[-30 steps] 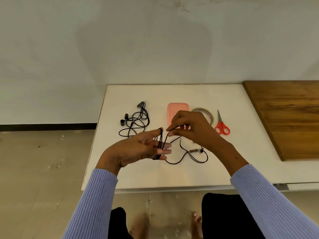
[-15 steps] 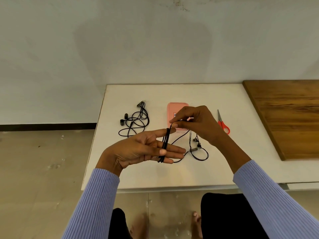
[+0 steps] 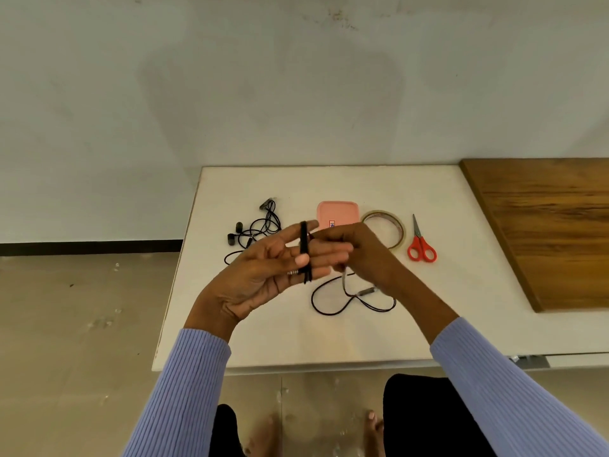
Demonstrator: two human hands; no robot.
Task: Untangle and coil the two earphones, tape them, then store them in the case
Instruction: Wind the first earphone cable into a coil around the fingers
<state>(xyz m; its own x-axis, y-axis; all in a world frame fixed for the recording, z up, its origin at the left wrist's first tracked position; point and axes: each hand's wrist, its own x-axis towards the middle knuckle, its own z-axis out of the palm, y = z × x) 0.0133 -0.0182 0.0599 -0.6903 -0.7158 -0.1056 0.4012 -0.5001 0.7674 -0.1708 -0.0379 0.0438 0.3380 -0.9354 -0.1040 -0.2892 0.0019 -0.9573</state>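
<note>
My left hand (image 3: 263, 275) is held palm up over the white table (image 3: 290, 341), fingers straight. A black earphone cord (image 3: 304, 245) is wound in a few turns round those fingers, and the thumb presses on the turns. My right hand (image 3: 365, 255) pinches the same cord just behind the left fingertips. The rest of that cord, with its inline remote, trails in loops on the table (image 3: 329, 308). A second black earphone (image 3: 253, 232) lies tangled at the back left, partly hidden by my left hand. The pink case (image 3: 336, 212) lies closed behind my hands.
A roll of clear tape (image 3: 397, 225) lies right of the case, partly behind my right hand. Red-handled scissors (image 3: 420, 249) lie beside it. A wooden board (image 3: 543, 225) covers the table's right part. The wall stands close behind.
My right hand has carried the cord down and behind the left fingers, adding to the coil. The loose loops on the table have shortened, and the tape roll is uncovered again.
</note>
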